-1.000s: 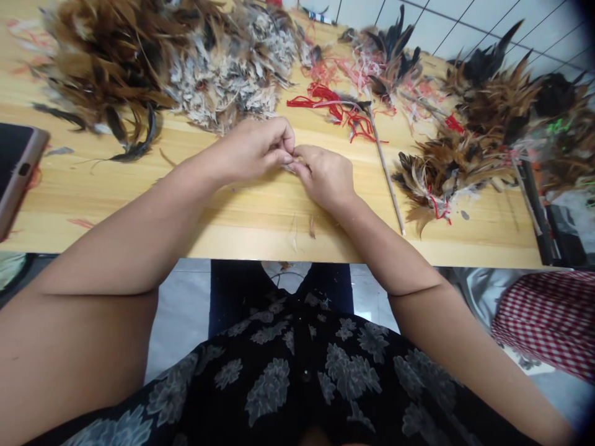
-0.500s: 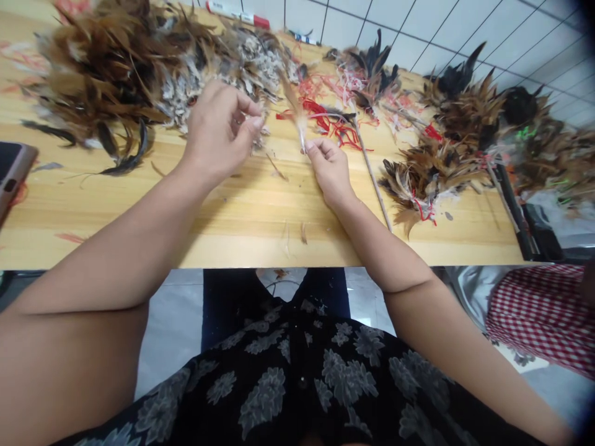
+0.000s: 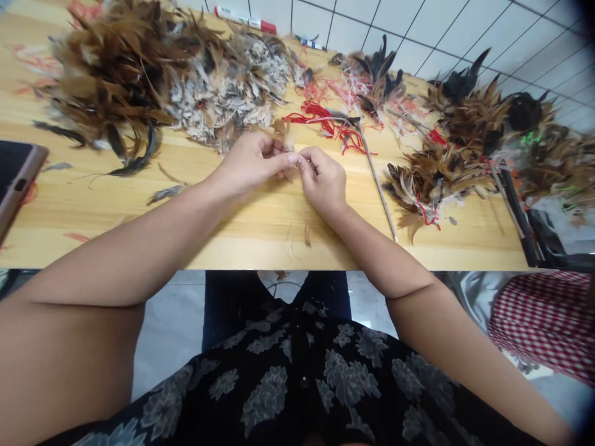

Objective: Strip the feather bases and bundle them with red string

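My left hand (image 3: 263,160) and my right hand (image 3: 324,178) meet fingertip to fingertip above the wooden table. A brown feather (image 3: 282,133) rises from between them, its lower part hidden by the fingers. Both hands pinch at its base. Just behind my left hand lies a heap of grey-white fluffy feathers (image 3: 218,102), joined on the left by a large pile of brown feathers (image 3: 111,68). Past my right hand, a thin stick (image 3: 379,179) lies with red strings (image 3: 325,121) near its top end.
Bundles of brown and black feathers (image 3: 432,179) lie to the right, beside a black holder (image 3: 515,214). A phone (image 3: 21,179) rests at the left edge. A red-capped marker (image 3: 244,20) lies by the tiled wall (image 3: 353,21). A loose grey feather (image 3: 167,193) is near my left forearm.
My left hand has moved right and now meets my right hand at the feather. The feather my right hand held upright is now largely covered by fingers. The view has shifted slightly.
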Action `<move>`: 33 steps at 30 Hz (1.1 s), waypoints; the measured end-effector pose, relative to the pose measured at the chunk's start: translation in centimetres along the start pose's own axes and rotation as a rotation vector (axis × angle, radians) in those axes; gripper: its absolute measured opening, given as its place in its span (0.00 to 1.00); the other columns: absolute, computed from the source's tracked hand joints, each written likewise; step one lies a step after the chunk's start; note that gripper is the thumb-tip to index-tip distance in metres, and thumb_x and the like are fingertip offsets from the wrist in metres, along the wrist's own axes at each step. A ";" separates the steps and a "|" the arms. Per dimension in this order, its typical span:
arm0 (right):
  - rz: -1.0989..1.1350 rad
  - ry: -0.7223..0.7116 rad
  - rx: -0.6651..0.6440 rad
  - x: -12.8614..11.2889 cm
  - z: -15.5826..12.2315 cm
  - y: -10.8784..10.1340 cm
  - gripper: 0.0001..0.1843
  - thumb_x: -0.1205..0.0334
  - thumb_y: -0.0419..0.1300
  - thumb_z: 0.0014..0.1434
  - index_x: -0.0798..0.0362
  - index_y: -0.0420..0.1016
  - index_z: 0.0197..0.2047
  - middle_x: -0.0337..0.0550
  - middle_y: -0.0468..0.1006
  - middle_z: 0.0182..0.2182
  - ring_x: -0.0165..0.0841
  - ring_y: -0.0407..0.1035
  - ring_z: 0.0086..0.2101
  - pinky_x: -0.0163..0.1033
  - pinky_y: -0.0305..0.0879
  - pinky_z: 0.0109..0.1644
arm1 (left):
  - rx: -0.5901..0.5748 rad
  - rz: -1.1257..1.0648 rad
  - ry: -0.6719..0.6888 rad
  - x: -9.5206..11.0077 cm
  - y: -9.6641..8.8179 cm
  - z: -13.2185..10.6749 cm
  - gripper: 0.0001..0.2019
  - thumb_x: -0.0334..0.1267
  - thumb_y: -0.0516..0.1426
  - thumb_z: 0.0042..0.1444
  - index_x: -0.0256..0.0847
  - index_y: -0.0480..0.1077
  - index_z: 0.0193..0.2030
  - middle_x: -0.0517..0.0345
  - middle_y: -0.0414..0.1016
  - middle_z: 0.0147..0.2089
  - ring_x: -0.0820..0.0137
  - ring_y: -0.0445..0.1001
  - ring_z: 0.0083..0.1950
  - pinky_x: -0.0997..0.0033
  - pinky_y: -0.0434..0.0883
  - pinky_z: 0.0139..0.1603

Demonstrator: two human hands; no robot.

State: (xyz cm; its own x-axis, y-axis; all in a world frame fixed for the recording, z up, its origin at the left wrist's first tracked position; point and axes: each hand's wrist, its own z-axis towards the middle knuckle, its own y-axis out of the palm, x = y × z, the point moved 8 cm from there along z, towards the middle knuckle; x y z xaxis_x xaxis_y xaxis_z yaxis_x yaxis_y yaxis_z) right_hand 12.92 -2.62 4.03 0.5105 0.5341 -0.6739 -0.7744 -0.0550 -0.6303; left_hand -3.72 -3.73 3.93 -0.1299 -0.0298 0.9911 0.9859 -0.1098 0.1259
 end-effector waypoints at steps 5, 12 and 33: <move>0.075 0.058 0.034 0.7 0.1 0.0 0.23 0.39 0.58 0.89 0.46 0.82 0.50 0.41 0.82 0.39 0.39 0.77 0.43 0.46 0.78 0.55 | 0.071 -0.124 -0.039 -0.3 -0.6 -0.1 0.19 0.35 0.85 0.69 0.43 0.80 0.39 0.56 0.83 0.36 0.64 0.85 0.38 0.67 0.82 0.42; 0.152 0.100 0.030 1.6 0.2 0.7 0.28 0.32 0.56 0.88 0.47 0.82 0.51 0.37 0.75 0.35 0.36 0.72 0.39 0.44 0.77 0.53 | 0.050 -0.194 -0.024 0.0 -0.5 -0.1 0.20 0.37 0.83 0.73 0.44 0.76 0.39 0.60 0.82 0.36 0.65 0.84 0.43 0.68 0.80 0.44; 0.529 0.244 -0.072 1.4 0.9 1.9 0.32 0.26 0.78 0.70 0.48 0.82 0.41 0.39 0.83 0.37 0.35 0.78 0.42 0.42 0.83 0.52 | 0.069 -0.187 0.017 -0.6 -0.9 0.5 0.21 0.35 0.87 0.66 0.45 0.79 0.37 0.58 0.81 0.38 0.63 0.82 0.40 0.64 0.79 0.41</move>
State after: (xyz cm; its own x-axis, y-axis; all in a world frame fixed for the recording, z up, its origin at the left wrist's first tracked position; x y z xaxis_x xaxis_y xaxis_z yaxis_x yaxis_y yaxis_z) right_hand 11.79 -1.18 2.20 0.1392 0.2098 -0.9678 -0.9245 -0.3227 -0.2029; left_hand -4.52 -3.17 3.20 -0.3128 -0.0325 0.9493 0.9492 -0.0465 0.3112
